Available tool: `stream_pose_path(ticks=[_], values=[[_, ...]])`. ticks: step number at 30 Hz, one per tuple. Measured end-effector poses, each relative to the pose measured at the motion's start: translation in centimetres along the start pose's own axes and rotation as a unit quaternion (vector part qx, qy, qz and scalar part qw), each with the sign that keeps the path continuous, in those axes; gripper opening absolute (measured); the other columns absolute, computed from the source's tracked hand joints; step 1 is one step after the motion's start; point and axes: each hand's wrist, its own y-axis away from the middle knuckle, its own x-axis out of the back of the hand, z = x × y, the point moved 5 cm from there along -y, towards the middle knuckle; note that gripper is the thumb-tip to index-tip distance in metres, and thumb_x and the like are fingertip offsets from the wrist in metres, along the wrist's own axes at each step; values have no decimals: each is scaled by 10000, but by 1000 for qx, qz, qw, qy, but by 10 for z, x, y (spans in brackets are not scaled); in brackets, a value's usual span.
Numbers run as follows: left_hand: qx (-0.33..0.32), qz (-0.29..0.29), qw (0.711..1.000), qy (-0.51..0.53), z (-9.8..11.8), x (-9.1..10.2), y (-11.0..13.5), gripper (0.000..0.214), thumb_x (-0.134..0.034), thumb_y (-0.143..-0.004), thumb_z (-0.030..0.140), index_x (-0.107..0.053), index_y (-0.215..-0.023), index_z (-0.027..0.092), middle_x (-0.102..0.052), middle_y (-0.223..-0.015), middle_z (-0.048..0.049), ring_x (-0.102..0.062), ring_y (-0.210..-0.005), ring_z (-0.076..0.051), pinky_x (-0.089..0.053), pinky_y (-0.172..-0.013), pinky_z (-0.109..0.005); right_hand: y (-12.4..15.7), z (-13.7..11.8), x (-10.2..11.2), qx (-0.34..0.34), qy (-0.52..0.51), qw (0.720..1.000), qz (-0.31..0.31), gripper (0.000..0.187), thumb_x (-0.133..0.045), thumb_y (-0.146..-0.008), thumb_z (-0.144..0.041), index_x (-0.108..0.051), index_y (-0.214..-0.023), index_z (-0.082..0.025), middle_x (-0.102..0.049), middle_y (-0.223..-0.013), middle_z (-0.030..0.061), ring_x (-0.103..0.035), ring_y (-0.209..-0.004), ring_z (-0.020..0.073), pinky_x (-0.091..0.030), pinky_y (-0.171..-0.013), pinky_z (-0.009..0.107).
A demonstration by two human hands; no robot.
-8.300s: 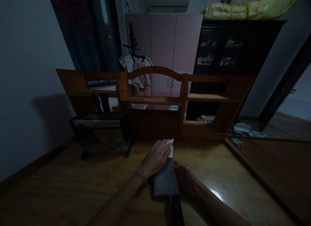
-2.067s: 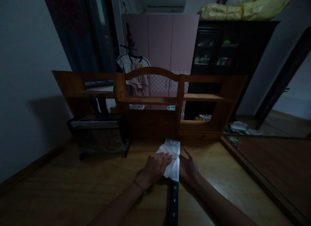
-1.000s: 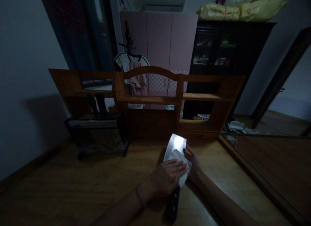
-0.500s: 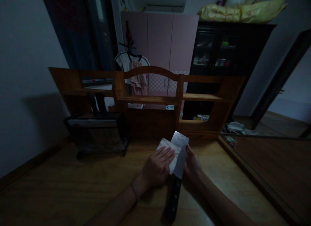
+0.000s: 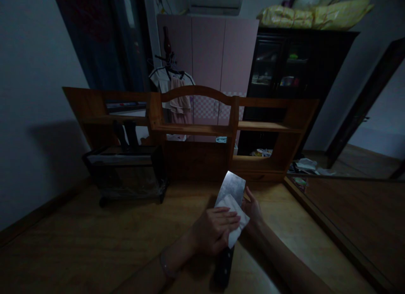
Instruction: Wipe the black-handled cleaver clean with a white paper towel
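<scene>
A cleaver point(image 5: 232, 185) with a broad steel blade and a black riveted handle points away from me above the wooden table. My left hand point(image 5: 218, 228) presses a folded white tissue point(image 5: 239, 223) flat onto the lower blade, close to the handle. Behind the blade's right edge, my right hand point(image 5: 251, 209) supports the cleaver, its fingers partly hidden by the steel. Nobody grips the handle, which extends toward me below the tissue.
A dark knife block point(image 5: 126, 171) with black handles sticking up stands at the left of the table point(image 5: 110, 243). A wooden shelf rack point(image 5: 196, 128) runs along the back. A raised wooden edge point(image 5: 329, 226) bounds the right side.
My left hand has slid the tissue right and down across the blade, from its left edge toward the handle. The cleaver and my right hand have stayed nearly in place.
</scene>
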Motion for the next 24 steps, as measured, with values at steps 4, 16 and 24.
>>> stream_pose_path(ticks=[4,16,24], values=[[13,38,999,-24,-5,7,2,450,-336,-882,151,-640,-1212,126,-640,-1266,-81,-575,-1215,-198,-411,-1088,-416,-4,3,6,19,-24,999,45,371,-503,-911,-436,-694,-833,-129,-751,-785,104,-709,-711,250,-546,-742,390],[54,74,992,-90,-24,13,8,451,-378,-878,121,-582,-1278,75,-571,-1348,-127,-499,-1294,-219,-415,-1096,-418,-5,6,-2,24,-60,998,21,382,-477,-928,-403,-691,-971,-90,-751,-907,143,-712,-840,265,-526,-866,418],[-48,9,998,-43,-1,-1,2,461,-393,-834,168,-632,-1217,75,-620,-1286,-110,-580,-1209,-216,-440,-1079,-380,-6,3,2,30,-10,999,35,337,-517,-898,-421,-700,-914,-139,-755,-829,97,-708,-722,260,-534,-805,418]])
